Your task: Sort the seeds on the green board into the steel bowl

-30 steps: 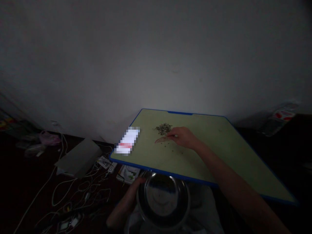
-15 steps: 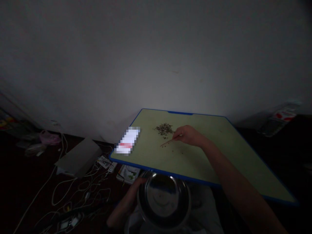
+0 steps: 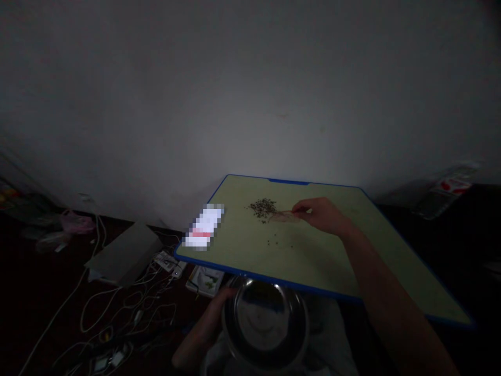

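Observation:
A pale green table [image 3: 313, 261] with a blue rim stands against the wall. A small heap of dark seeds [image 3: 263, 208] lies near its far edge, with a few loose ones scattered nearer me. My right hand [image 3: 321, 215] rests on the table just right of the heap, fingers pinched on a thin flat card [image 3: 284, 216] whose tip touches the heap. Below the table's near edge my left hand [image 3: 213, 318] grips the rim of a steel bowl [image 3: 266, 326].
A lit phone [image 3: 203, 227] lies on the table's left corner. On the dark floor to the left are tangled white cables [image 3: 129, 313], a grey flat box [image 3: 125, 253] and plastic bags [image 3: 74, 222]. A packet [image 3: 450, 190] sits at right.
My right hand has drawn back to the right and slightly away from me, swinging the card from in front of the heap to its right side. The bowl and left hand stay put.

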`<state>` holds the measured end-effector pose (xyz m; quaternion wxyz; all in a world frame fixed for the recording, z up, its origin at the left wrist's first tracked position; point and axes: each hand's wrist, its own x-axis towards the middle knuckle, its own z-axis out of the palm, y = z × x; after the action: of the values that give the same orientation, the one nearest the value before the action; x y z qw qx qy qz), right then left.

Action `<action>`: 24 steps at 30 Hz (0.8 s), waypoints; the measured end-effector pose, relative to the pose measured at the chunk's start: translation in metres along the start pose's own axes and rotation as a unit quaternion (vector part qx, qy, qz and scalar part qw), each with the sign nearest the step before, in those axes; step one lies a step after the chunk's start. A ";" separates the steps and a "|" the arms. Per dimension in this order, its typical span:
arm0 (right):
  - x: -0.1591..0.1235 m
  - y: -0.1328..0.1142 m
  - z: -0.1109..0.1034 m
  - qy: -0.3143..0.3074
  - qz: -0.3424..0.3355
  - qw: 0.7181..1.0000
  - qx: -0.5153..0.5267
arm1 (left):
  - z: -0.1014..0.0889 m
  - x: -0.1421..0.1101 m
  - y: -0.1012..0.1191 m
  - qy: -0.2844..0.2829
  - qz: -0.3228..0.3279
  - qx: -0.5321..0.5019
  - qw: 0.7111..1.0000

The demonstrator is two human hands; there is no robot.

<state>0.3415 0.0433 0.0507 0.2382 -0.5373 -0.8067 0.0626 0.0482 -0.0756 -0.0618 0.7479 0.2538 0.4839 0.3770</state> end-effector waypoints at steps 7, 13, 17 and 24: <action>-0.073 -0.002 -0.001 0.098 0.096 0.985 -0.104 | 0.015 0.000 -0.002 -0.013 -0.022 -0.028 0.999; -0.098 -0.017 0.023 0.116 0.035 0.987 -0.109 | 0.009 0.008 -0.009 0.015 -0.009 -0.023 1.000; -0.099 -0.029 0.035 0.116 -0.020 0.989 -0.094 | 0.008 0.009 -0.007 0.003 -0.019 -0.028 0.999; -0.091 -0.040 0.043 0.114 -0.059 0.989 -0.075 | 0.005 0.012 -0.009 0.003 -0.030 -0.034 0.999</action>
<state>0.3164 -0.0480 -0.0020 0.2906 -0.5087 -0.8071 -0.0742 0.0586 -0.0706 -0.0727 0.7656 0.2129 0.4801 0.3716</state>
